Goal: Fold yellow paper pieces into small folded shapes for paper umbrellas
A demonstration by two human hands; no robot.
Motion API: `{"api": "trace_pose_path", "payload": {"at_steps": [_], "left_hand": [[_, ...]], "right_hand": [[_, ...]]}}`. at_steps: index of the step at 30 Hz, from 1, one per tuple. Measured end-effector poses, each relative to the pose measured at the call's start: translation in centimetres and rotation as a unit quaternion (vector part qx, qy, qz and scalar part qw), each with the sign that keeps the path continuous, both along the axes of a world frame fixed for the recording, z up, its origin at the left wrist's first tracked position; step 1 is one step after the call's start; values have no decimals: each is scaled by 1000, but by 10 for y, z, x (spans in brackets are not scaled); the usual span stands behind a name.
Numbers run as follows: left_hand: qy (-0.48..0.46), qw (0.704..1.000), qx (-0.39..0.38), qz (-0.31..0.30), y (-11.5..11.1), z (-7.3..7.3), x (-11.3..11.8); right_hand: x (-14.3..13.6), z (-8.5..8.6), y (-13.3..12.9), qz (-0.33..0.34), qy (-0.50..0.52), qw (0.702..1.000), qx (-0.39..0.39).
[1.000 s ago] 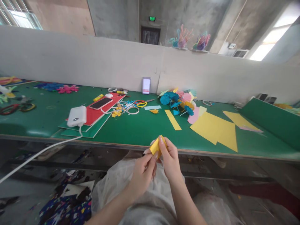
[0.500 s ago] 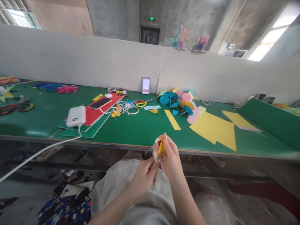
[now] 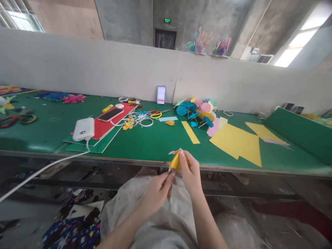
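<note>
A small folded piece of yellow paper (image 3: 175, 162) is between my hands, just in front of the table's near edge. The fingers of my right hand (image 3: 190, 169) pinch its upper right side. Below and to the left, my left hand (image 3: 161, 186) has its fingertips pressed together at the paper's lower end; what they grip there is too small to make out. On the table beyond lie a yellow strip (image 3: 191, 132), a small yellow fringed piece (image 3: 169, 123) and a pile of colourful paper umbrellas (image 3: 193, 110).
Yellow sheets (image 3: 234, 143) lie on the green table (image 3: 145, 145) at the right. Scissors (image 3: 155, 114) and a tape ring (image 3: 146, 122) are mid-table. A white power bank (image 3: 84, 129) and a phone (image 3: 111, 114) rest on boards at the left, a cable trailing over the edge.
The folded yellow paper has tilted and now shows a wider face. My left hand has shifted slightly down and left, and my right hand slightly right.
</note>
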State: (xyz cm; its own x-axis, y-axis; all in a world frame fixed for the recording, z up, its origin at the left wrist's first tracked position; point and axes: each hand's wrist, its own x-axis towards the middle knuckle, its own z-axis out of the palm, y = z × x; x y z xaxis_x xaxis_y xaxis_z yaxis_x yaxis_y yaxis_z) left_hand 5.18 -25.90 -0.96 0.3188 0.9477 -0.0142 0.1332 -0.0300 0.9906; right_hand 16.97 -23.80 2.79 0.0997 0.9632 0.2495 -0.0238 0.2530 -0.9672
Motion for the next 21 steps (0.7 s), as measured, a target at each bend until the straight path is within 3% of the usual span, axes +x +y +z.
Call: {"api": "trace_pose_path", "payload": {"at_steps": [3,7,13,18,21], "left_hand": [[-34,999,8,42,2,6,-6],[-43,996,43,68,7,14,-12],[16,998,52,31,12,19,-15],[-1,999,41,13,8,29,-20],[-34,999,14,34,8,35,-21]], "right_hand": [[9,-3,0,-60,-183,980,55],[13,0,0,-5,-240,969,49],[9,1,-7,105,-223,969,-12],[10,4,-6,86,-119,988,-39],[10,5,-6,59,-50,995,-57]]}}
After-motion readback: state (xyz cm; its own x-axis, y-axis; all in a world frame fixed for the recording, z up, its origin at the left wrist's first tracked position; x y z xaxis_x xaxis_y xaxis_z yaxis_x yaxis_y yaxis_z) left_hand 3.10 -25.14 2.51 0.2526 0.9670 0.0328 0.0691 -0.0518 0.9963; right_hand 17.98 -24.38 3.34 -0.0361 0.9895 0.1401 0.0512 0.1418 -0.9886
